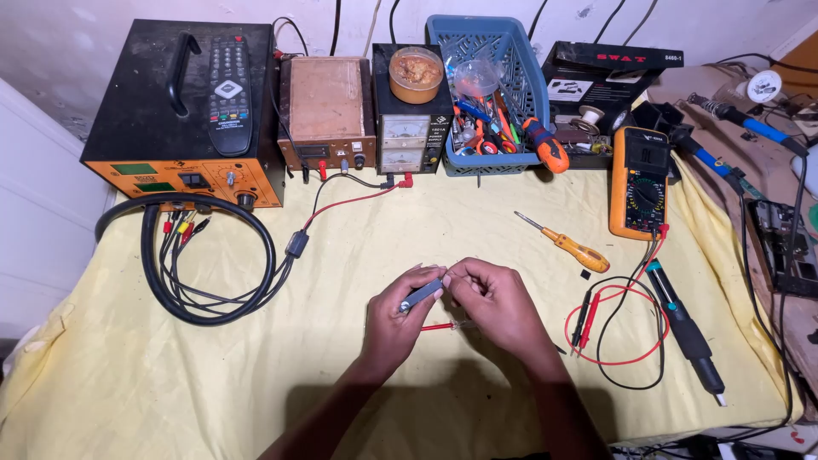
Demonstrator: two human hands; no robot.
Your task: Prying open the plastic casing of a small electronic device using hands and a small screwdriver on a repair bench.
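Note:
My left hand (394, 317) grips a small dark grey bar-shaped part (422, 295) over the middle of the yellow cloth-covered table (256, 375). My right hand (497, 307) pinches the right end of the same part with thumb and forefinger. A thin red-handled tool (439, 326) lies on the cloth just under both hands. An orange-handled screwdriver (567, 245) lies to the right of my hands.
At the back stand an orange-and-black unit (183, 175) with a remote control (229, 94) on top, a brown box (326, 115), a power supply (404, 140) and a blue basket of tools (490, 94). A yellow multimeter (639, 181) with red and black leads (618, 328), a soldering iron (686, 328) and coiled black cable (209, 264) lie around.

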